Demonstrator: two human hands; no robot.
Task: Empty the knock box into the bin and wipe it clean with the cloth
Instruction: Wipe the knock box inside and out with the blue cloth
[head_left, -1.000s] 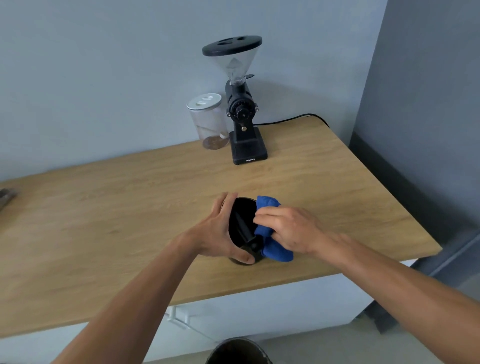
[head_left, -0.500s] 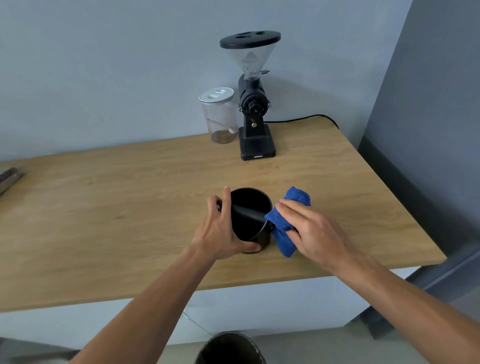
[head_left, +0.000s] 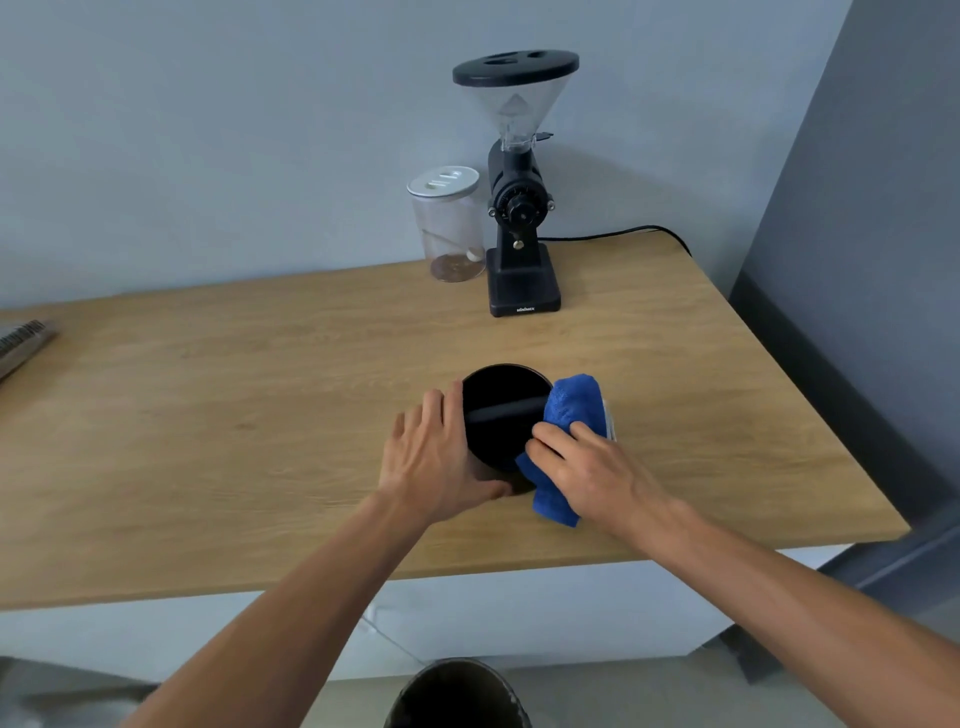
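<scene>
A round black knock box (head_left: 501, 402) with a bar across its mouth stands upright on the wooden counter (head_left: 234, 426). My left hand (head_left: 436, 457) is wrapped around its left side and holds it. My right hand (head_left: 587, 467) grips a blue cloth (head_left: 569, 410) and presses it against the box's right rim, with part of the cloth draped down outside the wall. The inside looks dark and I see no grounds in it. A dark round bin (head_left: 460, 693) sits on the floor below the counter's front edge.
A black coffee grinder (head_left: 519, 208) with a clear hopper stands at the back by the wall, its cable running right. Beside it is a clear jar (head_left: 452, 228) with a white lid. A grey object (head_left: 23, 343) lies at the counter's far left edge.
The knock box has gone from tilted toward me to standing upright on the counter. My right hand and the cloth have shifted from inside the box to its right rim.
</scene>
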